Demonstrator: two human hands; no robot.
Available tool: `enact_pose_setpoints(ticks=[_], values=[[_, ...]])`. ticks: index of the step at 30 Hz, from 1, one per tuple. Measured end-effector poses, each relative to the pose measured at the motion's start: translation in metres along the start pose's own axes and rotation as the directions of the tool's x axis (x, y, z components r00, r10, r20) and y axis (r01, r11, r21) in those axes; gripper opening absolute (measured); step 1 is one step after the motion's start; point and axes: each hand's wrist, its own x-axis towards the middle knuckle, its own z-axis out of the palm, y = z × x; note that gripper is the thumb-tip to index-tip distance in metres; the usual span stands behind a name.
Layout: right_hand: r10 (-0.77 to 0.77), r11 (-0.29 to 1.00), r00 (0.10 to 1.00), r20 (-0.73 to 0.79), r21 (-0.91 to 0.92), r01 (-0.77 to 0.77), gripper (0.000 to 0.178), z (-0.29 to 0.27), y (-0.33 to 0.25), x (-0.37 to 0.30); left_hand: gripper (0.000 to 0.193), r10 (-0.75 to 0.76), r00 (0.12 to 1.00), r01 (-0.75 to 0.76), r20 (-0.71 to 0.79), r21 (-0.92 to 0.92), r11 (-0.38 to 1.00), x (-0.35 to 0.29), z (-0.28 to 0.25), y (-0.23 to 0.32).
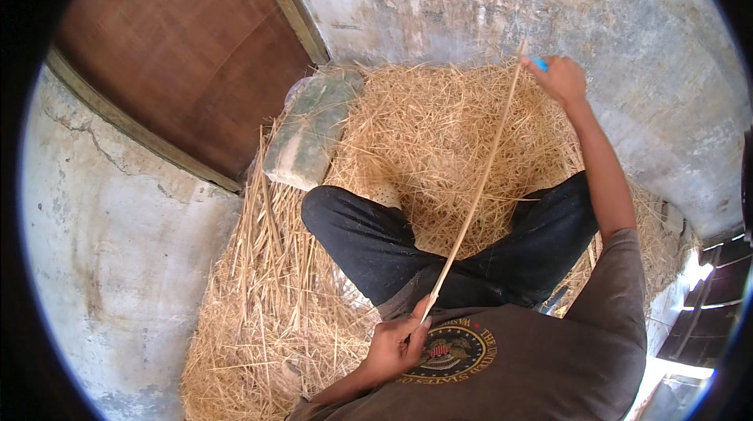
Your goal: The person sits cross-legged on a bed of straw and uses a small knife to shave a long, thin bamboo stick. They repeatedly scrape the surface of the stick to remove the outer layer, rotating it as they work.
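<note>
A long, thin, pale plant stalk (pixel 480 192) slants across my lap, from near my chest up to the far right. My left hand (pixel 398 345) is closed in a pinch around its near end, in front of my shirt. With the arm stretched out, my right hand (pixel 561 78) is closed on a small tool with a blue handle (pixel 539 64), beside the stalk's far end. The tool's working part is too small and hidden to make out. Whether the right fingers also touch the stalk I cannot tell.
Loose straw-like shavings (pixel 447 123) pile up before my crossed legs (pixel 369 237). Long uncut stalks (pixel 274 264) lie at the left. A greenish slab-like block (pixel 314 131) rests by the brown panel (pixel 188 52). A stained wall (pixel 627 21) stands close behind my right hand.
</note>
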Motion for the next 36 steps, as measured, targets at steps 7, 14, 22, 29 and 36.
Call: enact_pose_setpoints(ticks=[7,14,22,29,36], values=[[0.342,0.934,0.936,-0.082,0.137,-0.329,0.088,0.010,0.066,0.024,0.035,-0.168,0.986,0.161,0.009,-0.338,0.927,-0.005,0.000,-0.010],[-0.504,0.732,0.860,0.081,0.569,0.375,0.063,0.007,-0.102,-0.204,0.039,-0.197,0.968,0.241,0.152,-0.770,0.590,0.056,-0.012,-0.014],[-0.599,0.693,0.766,-0.233,0.328,0.641,0.067,0.011,-0.126,-0.202,0.038,-0.175,0.983,0.130,-0.049,-0.485,0.865,0.060,-0.001,0.012],[-0.556,0.702,0.765,-0.325,0.310,0.641,0.069,0.024,-0.131,-0.176,0.039,-0.159,0.982,0.097,-0.106,-0.440,0.893,0.053,-0.007,0.015],[-0.563,0.716,0.744,-0.360,0.237,0.657,0.069,0.022,-0.136,-0.150,0.037,-0.144,0.980,0.076,-0.135,-0.417,0.906,0.046,-0.010,0.013]])
